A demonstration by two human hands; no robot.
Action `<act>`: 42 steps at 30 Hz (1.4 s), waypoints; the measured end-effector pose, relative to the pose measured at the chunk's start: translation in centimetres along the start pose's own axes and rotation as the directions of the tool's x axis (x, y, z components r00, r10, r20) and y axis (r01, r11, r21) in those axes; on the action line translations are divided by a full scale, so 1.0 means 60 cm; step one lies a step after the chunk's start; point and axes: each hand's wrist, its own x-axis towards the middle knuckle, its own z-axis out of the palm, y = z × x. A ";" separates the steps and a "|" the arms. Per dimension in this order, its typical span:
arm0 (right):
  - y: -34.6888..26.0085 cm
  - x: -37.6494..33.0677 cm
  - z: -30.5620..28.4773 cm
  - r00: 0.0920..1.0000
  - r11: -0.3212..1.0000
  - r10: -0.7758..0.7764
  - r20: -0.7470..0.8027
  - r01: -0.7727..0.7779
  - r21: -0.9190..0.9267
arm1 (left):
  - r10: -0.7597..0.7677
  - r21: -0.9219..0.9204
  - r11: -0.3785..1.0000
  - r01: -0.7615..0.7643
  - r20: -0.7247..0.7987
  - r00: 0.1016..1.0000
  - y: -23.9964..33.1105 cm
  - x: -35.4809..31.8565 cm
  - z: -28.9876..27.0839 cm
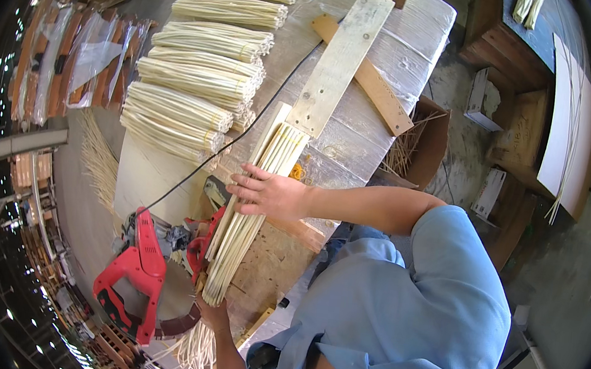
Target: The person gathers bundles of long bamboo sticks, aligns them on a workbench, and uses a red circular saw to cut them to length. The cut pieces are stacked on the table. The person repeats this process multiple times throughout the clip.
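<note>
A bundle of pale cane sticks (239,244) lies slantwise on the bench, beside a red miter saw (139,269). Across the top of the bundle rests my right hand (266,191), palm down with fingers stretched out and somewhat spread. My left hand (212,313) is at the bundle's near end, closed around it; some of its fingers are hidden behind the sticks. The bundle's far end meets a long wooden board (341,63) fixed along the bench. The saw's round blade guard is close to the left of the near end.
Several tied stick bundles (203,70) are stacked at the far left of the plastic-covered bench (404,41). A black cord (263,111) runs from the saw across it. A carton of offcuts (426,144) stands right of the bench. Loose sticks (195,350) lie below the saw.
</note>
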 end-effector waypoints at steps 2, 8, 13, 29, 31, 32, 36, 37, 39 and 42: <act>-0.003 0.000 -0.006 1.000 0.998 0.022 0.017 -0.023 0.062 | -0.048 0.028 0.999 0.047 0.042 0.998 0.010 -0.002 -0.002; -0.019 0.010 -0.003 0.985 0.983 0.156 -0.077 -0.147 0.111 | 0.011 0.172 0.985 -0.002 -0.052 0.999 0.027 -0.012 0.002; -0.020 0.003 -0.001 0.978 0.968 0.185 -0.098 -0.163 0.192 | -0.017 0.123 0.992 0.019 -0.016 1.000 0.032 -0.009 0.009; -0.006 -0.058 -0.019 0.390 0.590 0.773 -0.500 -0.153 0.793 | 0.021 0.129 0.991 -0.024 0.025 0.999 0.031 -0.010 0.010; 0.002 -0.082 -0.026 0.157 0.337 0.940 -0.302 -0.303 0.892 | 0.095 0.185 0.979 -0.087 -0.039 0.995 0.028 -0.010 0.015; 0.005 -0.092 -0.027 0.077 0.203 0.979 -0.188 -0.351 0.914 | 0.141 0.214 0.969 -0.123 -0.070 0.988 0.028 -0.005 0.016; -0.008 -0.075 -0.023 0.032 0.105 0.994 -0.100 -0.347 0.932 | 0.148 0.212 0.968 -0.132 -0.058 0.987 0.028 -0.002 0.015; -0.008 -0.070 -0.020 0.056 0.100 0.995 -0.085 -0.385 0.917 | 0.157 0.213 0.967 -0.140 -0.064 0.986 0.029 -0.001 0.016; -0.004 -0.058 -0.016 0.012 0.076 0.997 -0.078 -0.403 0.912 | 0.183 0.227 0.960 -0.161 -0.082 0.980 0.030 -0.005 0.016; -0.005 -0.052 -0.021 -0.009 0.000 1.000 -0.005 -0.465 0.885 | 0.178 0.181 0.970 -0.160 -0.089 0.980 0.028 -0.005 0.018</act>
